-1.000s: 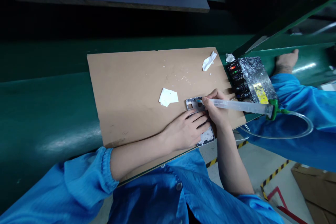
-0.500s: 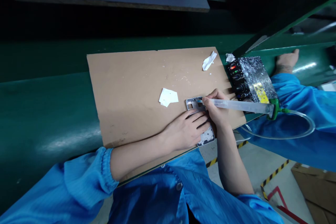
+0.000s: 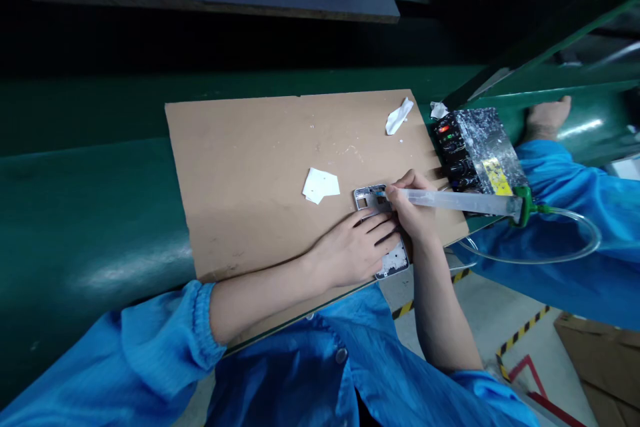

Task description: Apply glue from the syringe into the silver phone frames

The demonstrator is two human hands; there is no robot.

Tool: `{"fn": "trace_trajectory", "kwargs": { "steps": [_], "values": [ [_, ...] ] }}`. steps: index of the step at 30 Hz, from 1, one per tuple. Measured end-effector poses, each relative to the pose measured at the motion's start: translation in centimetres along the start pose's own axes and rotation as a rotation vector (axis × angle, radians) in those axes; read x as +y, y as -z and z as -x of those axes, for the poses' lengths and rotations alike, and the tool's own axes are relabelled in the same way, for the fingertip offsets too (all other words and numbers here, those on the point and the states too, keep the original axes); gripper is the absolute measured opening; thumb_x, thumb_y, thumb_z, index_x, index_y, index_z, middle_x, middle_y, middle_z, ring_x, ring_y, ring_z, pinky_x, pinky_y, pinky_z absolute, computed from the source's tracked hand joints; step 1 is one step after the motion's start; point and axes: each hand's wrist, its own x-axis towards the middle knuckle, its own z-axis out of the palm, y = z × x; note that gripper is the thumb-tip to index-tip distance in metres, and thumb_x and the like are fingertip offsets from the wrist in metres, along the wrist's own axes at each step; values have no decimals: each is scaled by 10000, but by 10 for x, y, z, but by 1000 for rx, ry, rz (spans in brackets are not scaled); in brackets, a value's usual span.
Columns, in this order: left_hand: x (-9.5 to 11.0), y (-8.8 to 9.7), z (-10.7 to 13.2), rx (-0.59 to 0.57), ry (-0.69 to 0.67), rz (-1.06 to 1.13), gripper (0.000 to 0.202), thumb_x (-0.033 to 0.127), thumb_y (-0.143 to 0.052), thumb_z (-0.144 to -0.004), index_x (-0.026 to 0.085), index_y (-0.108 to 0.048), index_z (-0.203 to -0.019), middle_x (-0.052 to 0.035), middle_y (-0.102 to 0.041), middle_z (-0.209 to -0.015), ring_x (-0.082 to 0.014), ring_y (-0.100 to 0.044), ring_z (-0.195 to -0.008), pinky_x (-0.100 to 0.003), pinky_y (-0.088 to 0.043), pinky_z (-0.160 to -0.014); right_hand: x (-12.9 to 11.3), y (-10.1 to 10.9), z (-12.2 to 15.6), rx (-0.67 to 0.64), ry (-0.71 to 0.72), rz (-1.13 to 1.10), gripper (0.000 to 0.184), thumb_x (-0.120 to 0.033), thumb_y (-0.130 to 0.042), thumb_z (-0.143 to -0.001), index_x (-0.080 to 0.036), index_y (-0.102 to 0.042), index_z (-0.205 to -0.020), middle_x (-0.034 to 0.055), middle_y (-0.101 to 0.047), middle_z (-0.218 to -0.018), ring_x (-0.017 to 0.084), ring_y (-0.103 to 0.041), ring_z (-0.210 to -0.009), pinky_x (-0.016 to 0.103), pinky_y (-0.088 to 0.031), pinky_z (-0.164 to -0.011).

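Just right of and below the frame's centre, the phone chassis [image 3: 394, 263] lies on the board [image 3: 250, 167]. The left hand [image 3: 353, 253] rests flat across it, fingers slightly spread. The right hand [image 3: 413, 212] grips the syringe [image 3: 460, 201] near its tip, at the chassis's upper end. Toward the right edge, a hose [image 3: 545, 261] curls from the syringe's green cap [image 3: 523, 207].

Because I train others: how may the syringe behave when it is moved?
The syringe is probably light, looking like translucent plastic. It seems stiff, running straight beyond the right hand. Its attached, looping hose may tug.
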Motion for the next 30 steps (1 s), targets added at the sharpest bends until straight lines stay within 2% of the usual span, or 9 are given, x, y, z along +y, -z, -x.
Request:
{"fn": "trace_trajectory", "kwargs": {
  "steps": [23, 30],
  "values": [
    [0, -1, 2, 15, -5, 6, 490, 365, -680, -1167, 195, -711, -1626, -113, -671, -1765, -299, -597, -1656, -478, -386, -1413, 0, -1, 1, 12, 32, 65, 277, -416, -798, -894, -290, -572, -797, -45, -604, -652, 157, -521, -584, 326, -484, -602],
    [-1, -1, 1, 20, -4, 14, 486, 356, -685, -1165, 185, -717, -1619, -121, -681, -1752, -301, -606, -1646, -478, -388, -1409, -1, -1, 0, 16, -5, 21, 267, -407, -817, -869, -289, -592, -786, -46, -612, -639, 155, -511, -568, 324, -465, -585]
  ]
}}
